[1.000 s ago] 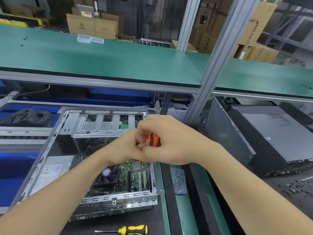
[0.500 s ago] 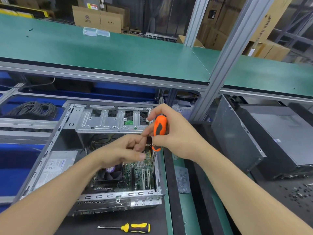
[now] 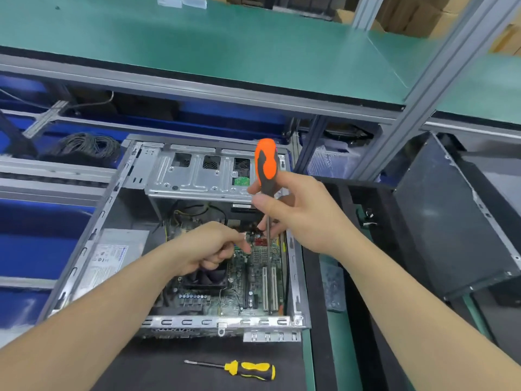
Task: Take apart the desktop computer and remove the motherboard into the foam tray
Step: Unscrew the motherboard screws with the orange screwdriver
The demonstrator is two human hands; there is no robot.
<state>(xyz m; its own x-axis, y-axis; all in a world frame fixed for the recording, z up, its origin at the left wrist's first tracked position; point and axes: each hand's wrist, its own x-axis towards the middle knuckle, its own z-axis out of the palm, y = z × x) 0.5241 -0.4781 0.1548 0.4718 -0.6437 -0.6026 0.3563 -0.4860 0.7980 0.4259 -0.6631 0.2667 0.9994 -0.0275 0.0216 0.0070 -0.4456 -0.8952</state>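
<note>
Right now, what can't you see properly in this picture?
All head view:
1. Anything pinched in the left-hand grip: curled fingers hide it.
2. The CPU fan: partly under that hand.
3. Tip of the orange screwdriver: too small against the motherboard.
4. Print on the power supply label: too small, blurred.

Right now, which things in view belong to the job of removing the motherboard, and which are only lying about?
Job in hand: open computer case; motherboard inside it; orange screwdriver, gripped by the right hand; left hand over the board.
Lying about: yellow screwdriver in front of the case; cable coil; dark case on the right; clear boxes.
</note>
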